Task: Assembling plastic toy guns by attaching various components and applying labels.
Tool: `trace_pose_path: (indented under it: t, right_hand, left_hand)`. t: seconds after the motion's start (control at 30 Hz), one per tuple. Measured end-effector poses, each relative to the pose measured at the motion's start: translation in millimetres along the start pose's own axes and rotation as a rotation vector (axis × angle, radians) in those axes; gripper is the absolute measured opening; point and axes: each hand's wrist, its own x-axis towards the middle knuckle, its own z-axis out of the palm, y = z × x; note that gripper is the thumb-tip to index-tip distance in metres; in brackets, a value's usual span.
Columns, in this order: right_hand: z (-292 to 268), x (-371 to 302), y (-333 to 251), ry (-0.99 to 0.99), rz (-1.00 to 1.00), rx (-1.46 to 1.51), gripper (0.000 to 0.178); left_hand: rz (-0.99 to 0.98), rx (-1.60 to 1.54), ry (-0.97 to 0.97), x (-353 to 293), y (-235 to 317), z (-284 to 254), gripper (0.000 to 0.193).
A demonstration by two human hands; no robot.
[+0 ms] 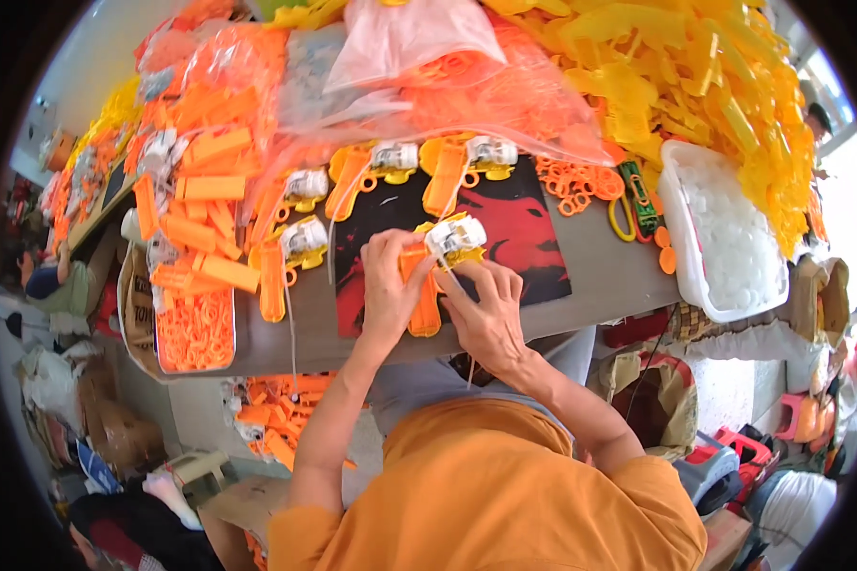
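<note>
A pistol-shaped toy piece [457, 234] lies over the dark mat in front of me, with a yellow shell, a white mechanism on top and an orange grip pointing toward me. My left hand [390, 285] is closed on its orange part from the left. From the right, my right hand [488, 309] pinches at the joint between the white mechanism and the grip; whatever small part its fingertips hold is hidden. Beyond my hands sit similar toy pieces [448, 176], several of them, some trailing thin pale tubes. Another such piece [272, 276] rests left of the mat.
The black-and-red mat [533, 247] covers the table's middle. Left are loose orange parts [209, 228] and a tray of orange rings [195, 333]. A white tub [719, 238] of translucent discs stands right, near green-handled scissors [638, 200]. Yellow shells [657, 57] pile up behind.
</note>
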Motion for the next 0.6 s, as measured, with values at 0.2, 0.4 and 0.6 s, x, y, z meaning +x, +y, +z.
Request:
trace_pose_path:
  t: [0.2,0.4,0.6]
  right_hand:
    - [-29.2,1.0,19.3,-0.227,-0.007,-0.002,0.077]
    - [-54.8,-18.7,38.3,-0.082,0.206,-0.139,0.068]
    - [-45.1,11.0,82.1,-0.030,0.275,-0.164,0.067]
  left_hand:
    - [-0.308,-0.387,0.017,-10.1,18.9,11.3,0.019]
    - [0.195,0.209,0.016,44.5,14.3,32.4,0.042]
    - [0.198,0.340,-0.106,67.6,-9.8,57.2,0.046]
